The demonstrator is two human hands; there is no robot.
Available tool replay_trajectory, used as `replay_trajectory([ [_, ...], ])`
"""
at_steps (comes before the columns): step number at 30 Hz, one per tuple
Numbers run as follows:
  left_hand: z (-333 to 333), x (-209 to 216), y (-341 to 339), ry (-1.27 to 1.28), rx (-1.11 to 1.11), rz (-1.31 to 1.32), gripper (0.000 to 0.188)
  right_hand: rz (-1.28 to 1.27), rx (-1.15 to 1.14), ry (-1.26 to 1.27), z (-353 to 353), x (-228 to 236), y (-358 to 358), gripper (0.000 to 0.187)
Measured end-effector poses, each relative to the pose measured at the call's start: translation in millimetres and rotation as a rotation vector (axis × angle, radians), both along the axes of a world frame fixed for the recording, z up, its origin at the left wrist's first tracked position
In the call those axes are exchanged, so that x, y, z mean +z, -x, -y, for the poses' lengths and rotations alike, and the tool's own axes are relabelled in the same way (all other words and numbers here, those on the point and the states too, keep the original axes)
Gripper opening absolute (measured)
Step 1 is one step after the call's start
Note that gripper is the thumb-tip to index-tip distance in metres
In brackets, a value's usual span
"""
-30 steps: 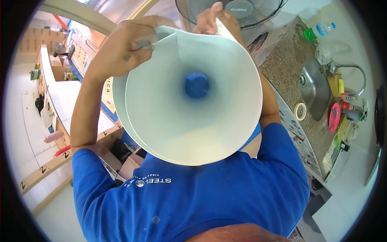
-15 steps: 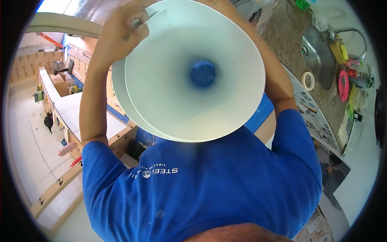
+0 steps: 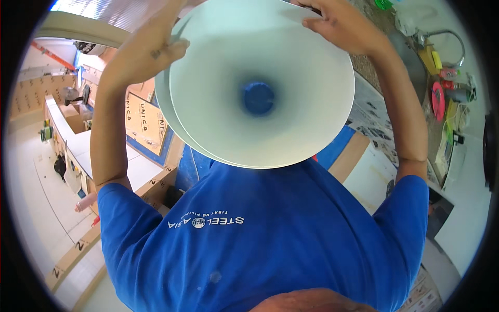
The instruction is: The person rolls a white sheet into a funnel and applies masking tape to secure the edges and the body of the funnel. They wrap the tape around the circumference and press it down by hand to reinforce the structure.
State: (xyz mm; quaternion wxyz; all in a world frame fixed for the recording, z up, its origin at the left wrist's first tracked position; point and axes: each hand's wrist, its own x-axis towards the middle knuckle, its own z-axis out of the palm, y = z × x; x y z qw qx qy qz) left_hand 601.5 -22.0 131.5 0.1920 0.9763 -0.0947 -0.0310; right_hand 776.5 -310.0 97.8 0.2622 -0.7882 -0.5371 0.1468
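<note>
The person held one large white cone (image 3: 260,88) up in front of the chest, its wide mouth facing the camera and its narrow end showing as a small blue round opening (image 3: 258,98) deep in the middle. The left hand (image 3: 148,52) was clamped on the cone's left rim where the sheet's two edges overlapped (a second curved edge showed just outside the first, along the lower left). The right hand (image 3: 340,26) gripped the upper right rim, fingers curled over the edge. The cone looked like smooth, matte sheet, thin and stiff, with no creases. Its rim hung clear of everything below, with open room on all sides; only the two hands touched it. The blue shirt (image 3: 260,244) filled the lower part of the view. To the right a speckled counter (image 3: 410,67) ran along the view's edge, with a curved metal tap (image 3: 442,36) at its far end and a red round reel (image 3: 438,101) near its front edge. To the left stood brown cardboard boxes (image 3: 143,122), at least two.
</note>
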Motion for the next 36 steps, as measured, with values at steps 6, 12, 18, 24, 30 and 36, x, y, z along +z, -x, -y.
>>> replay_trajectory([
  [6,16,-31,-74,-0.144,-0.291,0.241,0.069,0.084,0.099,-0.045,-30,-5,-2,0.024],
  [12,54,-45,-130,-0.172,-0.287,0.137,0.029,0.249,-0.137,-0.023,-31,-23,-7,0.020],
  [18,79,-11,-90,-0.175,-0.290,0.127,0.028,0.256,-0.297,0.101,-22,16,49,0.024],
  [24,135,25,-84,-0.164,-0.504,0.074,0.028,0.192,-0.520,0.039,40,36,95,0.018],
  [30,213,24,-80,-0.106,-0.619,0.120,0.032,0.290,-0.715,0.039,102,45,146,0.012],
  [36,336,-20,-102,-0.114,-0.936,0.247,0.022,0.243,-0.907,0.029,231,8,171,0.019],
])
